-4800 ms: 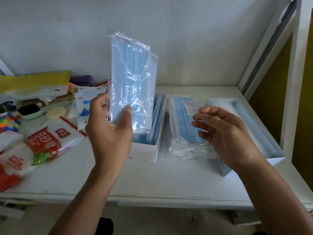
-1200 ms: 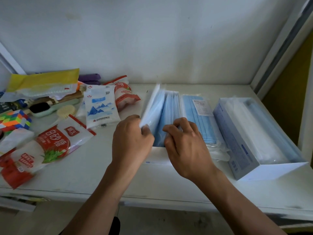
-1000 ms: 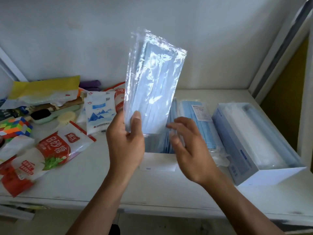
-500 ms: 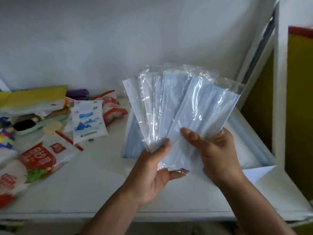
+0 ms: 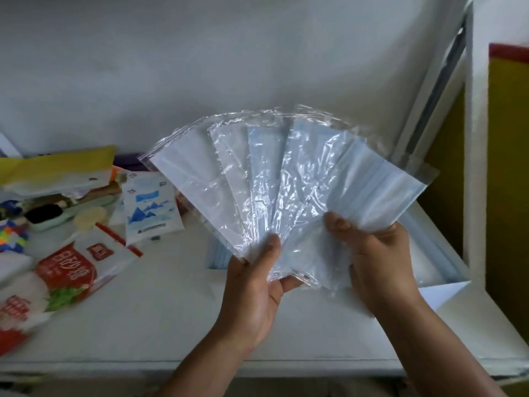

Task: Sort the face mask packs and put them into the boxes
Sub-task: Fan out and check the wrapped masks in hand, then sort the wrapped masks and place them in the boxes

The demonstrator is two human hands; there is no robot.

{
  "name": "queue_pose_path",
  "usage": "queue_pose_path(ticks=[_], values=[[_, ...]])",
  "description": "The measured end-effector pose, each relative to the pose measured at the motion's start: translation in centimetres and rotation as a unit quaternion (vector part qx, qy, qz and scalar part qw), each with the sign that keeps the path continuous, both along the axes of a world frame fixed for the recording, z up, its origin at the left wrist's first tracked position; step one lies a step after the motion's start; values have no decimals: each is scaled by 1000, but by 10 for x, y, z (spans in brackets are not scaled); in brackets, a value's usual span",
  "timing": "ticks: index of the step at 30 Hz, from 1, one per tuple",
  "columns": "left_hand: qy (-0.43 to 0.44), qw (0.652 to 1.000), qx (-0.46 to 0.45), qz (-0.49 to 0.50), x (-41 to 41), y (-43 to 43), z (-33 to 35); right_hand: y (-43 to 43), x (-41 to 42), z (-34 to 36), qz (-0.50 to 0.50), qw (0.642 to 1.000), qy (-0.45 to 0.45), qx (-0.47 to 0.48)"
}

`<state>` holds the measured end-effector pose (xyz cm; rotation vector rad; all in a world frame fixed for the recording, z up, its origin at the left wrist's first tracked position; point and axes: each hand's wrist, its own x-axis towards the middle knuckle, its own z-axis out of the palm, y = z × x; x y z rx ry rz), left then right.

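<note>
Aloft, mask packs (image 5: pixel 286 184) fanned lengthwise upward from both hands (image 5: pixel 253 285)

Above desk (image 5: pixel 160 319): mask packs (image 5: pixel 286 190) fanned out, left hand (image 5: pixel 257 285) at fan's base, right hand (image 5: pixel 378 265) at right edge. On desk behind fan: box (image 5: pixel 216 255); second box (image 5: pixel 440 287) at right; food packets (image 5: pixel 71 267) at left.

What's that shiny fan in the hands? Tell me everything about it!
It is a fan of face mask packs: about five flat, pale blue masks, each sealed in crinkly clear plastic that catches the light. They overlap like playing cards, tops spread up and outward, bottoms gathered. The left hand pinches the bottoms, thumb in front; the right hand holds the rightmost pack. The fan is raised above the white table.
</note>
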<state>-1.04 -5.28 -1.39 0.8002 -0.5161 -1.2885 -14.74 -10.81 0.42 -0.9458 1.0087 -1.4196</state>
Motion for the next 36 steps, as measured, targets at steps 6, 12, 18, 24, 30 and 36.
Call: queue_pose_path(ticks=[6, 12, 18, 24, 30, 36], values=[[-38, 998, -5, 41, 0, 1, 2, -3, 3, -6, -5, 1000, 13, 7], [-10, 999, -5, 48, 1, 1, 6, -4, -3, 1, 2, 1000, 8, 18], [-18, 999, -5, 50, 1, -1, 2, -2, 0, 1, 25, 999, 30, 13], [-7, 997, -30, 65, 1, -1, 5, -10, -6, -2, -1, 1000, 4, 21], [-23, 998, 3, 50, 3, -2, 4, -9, -7, 5, 42, 998, -42, 32], [-112, 991, 20, -76, 11, -2, -2, -6, -5, 11, 108, 992, -50, 48]])
